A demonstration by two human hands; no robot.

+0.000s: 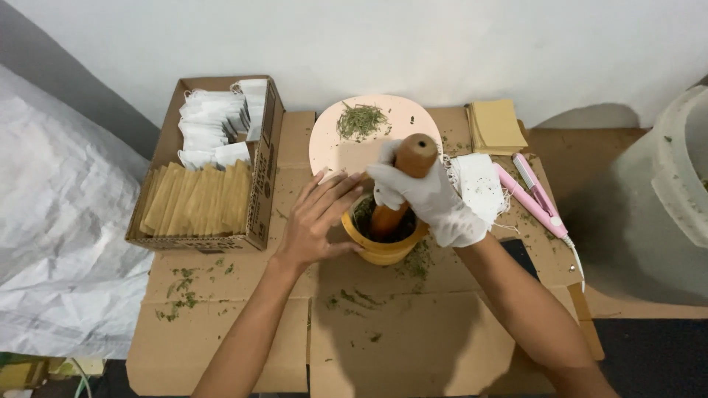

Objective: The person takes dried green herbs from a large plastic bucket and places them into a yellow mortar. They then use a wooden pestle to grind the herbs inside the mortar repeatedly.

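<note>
The gloved right hand grips the hard brown wooden pestle tight near its top, while the bare left hand has its fingers spread against the heavy round yellow wooden bowl.

Cardboard box of sachets, pink plate, pink sealer.

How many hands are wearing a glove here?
1. The right hand, in a white glove, grips the wooden pestle standing in the mortar. The left hand is bare and steadies the mortar's side.
</note>
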